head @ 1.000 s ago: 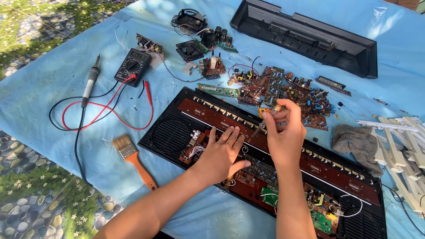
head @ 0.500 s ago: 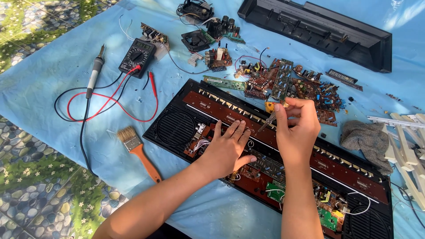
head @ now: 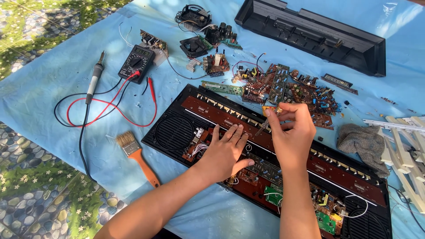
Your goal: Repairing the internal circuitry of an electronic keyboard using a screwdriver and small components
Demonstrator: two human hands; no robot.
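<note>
Left hand [head: 226,152] still rests flat, fingers spread, on the open keyboard chassis [head: 265,163]; right hand [head: 290,132] pinches a screwdriver [head: 268,121], tip lowered toward the board since before; beyond, loose circuit boards [head: 283,86]; multimeter [head: 136,63].

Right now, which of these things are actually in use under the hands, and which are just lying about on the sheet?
In use:
left hand, flat on the opened keyboard chassis
right hand, pinching a screwdriver down onto the chassis's long red circuit board

Lying about:
multimeter with red and black leads
soldering iron
paintbrush
grey cloth
loose circuit boards
black cover
white keys
</note>
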